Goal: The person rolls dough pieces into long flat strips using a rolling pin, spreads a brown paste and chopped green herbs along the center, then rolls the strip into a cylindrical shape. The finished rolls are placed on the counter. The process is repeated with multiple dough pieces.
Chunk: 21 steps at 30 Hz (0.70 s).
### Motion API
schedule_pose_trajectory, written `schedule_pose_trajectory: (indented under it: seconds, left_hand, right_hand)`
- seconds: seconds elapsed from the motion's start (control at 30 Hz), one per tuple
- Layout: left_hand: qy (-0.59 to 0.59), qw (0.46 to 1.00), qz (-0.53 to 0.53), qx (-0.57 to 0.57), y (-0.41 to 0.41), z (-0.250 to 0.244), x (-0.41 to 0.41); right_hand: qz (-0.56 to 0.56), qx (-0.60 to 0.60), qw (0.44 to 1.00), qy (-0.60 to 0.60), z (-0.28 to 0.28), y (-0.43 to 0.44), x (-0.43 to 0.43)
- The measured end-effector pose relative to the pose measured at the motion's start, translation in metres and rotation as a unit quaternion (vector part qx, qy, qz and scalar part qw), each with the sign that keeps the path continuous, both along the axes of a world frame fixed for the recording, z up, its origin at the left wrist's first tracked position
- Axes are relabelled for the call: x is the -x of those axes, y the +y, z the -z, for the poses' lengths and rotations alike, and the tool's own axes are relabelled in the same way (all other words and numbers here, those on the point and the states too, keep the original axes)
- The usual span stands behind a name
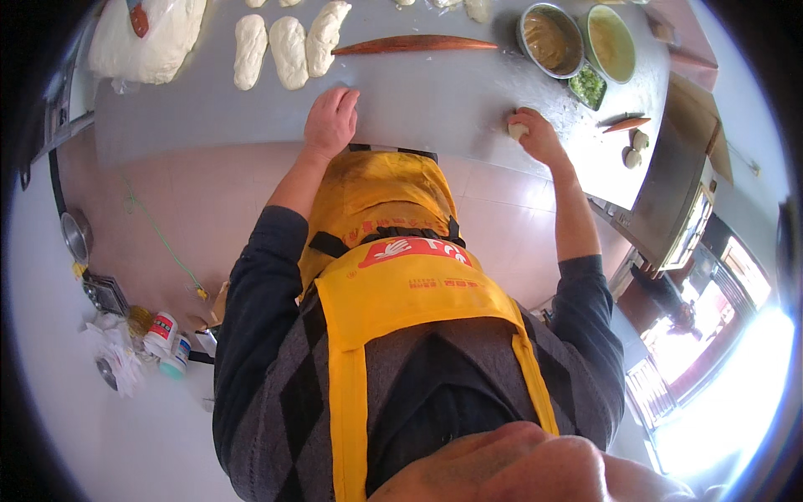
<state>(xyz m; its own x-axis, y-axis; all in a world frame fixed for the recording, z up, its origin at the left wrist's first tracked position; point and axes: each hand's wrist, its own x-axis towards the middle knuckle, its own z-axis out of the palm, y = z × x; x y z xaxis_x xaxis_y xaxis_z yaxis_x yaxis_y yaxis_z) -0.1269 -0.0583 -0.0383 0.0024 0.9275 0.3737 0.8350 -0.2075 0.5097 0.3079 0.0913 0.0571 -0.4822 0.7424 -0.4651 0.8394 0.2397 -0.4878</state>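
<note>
My right hand [536, 135] grips a small round piece of pale dough [517, 130] at the front edge of the metal work table [433, 100]. My left hand [332, 122] is at the same edge, back upward, its fingers together and bent. Its palm is hidden, and no held thing shows. Beyond it lie three long dough pieces, the closest being the middle dough roll [289, 55]. A tapered wooden rolling pin [414, 44] lies crosswise behind the space between my hands.
At the back left sits a large dough mass [147, 41]. To the right stand a metal bowl of brown paste [549, 39], a light green bowl [610, 44] and a tray of chopped greens [588, 86]. A short wooden tool [626, 124] lies near two small dough balls [633, 158].
</note>
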Motion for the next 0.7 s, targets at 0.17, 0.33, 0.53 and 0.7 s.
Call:
schedule_pose_trajectory:
  seconds: [0.17, 0.33, 0.53, 0.7]
  left_hand:
    - [0.002, 1.000, -0.009, 0.016, -0.003, 0.001, -0.001]
    - [0.009, 1.000, -0.006, 0.011, 0.000, 0.002, 0.000]
    - [0.020, 1.000, -0.006, 0.005, 0.000, 0.001, 0.001]
    - [0.023, 1.000, 0.001, -0.004, 0.004, 0.000, -0.002]
  right_hand:
    - [0.045, -0.047, 0.998, 0.025, -0.003, -0.023, -0.002]
    - [0.075, -0.142, 0.987, 0.015, 0.026, -0.042, 0.001]
    - [0.094, -0.156, 0.983, -0.016, 0.027, -0.017, -0.016]
    - [0.035, -0.133, 0.987, -0.088, 0.046, -0.009, -0.014]
